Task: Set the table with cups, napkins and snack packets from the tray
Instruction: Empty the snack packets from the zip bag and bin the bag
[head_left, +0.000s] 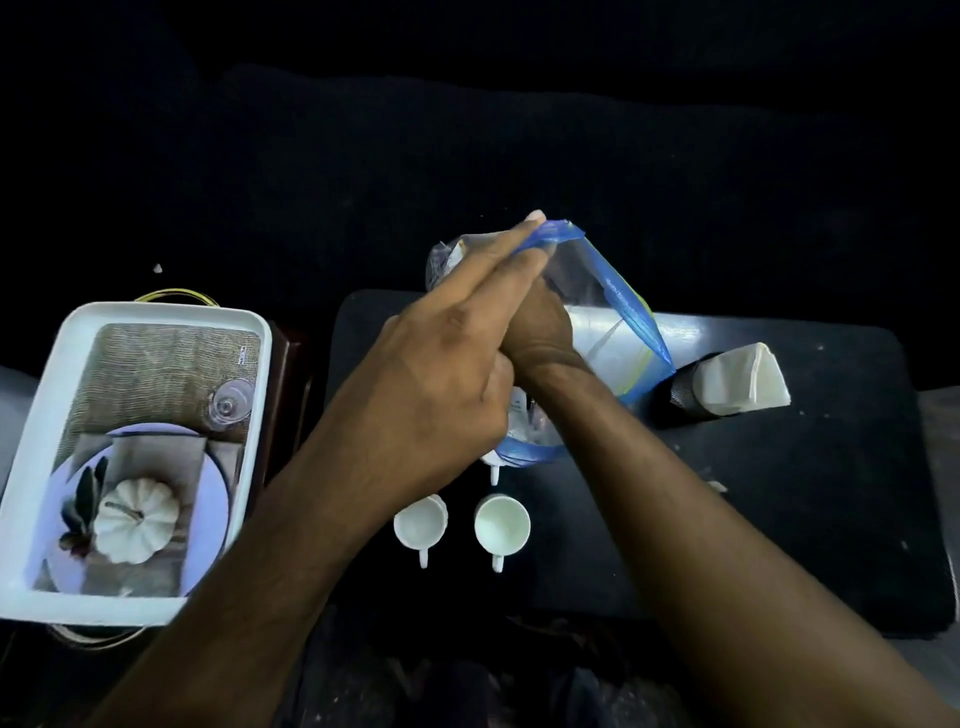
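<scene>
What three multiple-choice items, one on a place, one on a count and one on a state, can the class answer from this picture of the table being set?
1. Where does the white tray sit?
A. left of the dark table
B. on the far right
C. under the cups

2. How many white cups show their whole rim on the dark table?
A. none
B. two
C. five

3. What are the hands doing?
A. resting flat on the table
B. lifting a cup
C. working at a clear bag with a blue zip edge

Key: 1 A, the tray lies to the left of the table. 2 B, two open rims stand side by side near the front edge. 3 C, the left hand grips the clear bag and the right hand is inside its mouth.
</scene>
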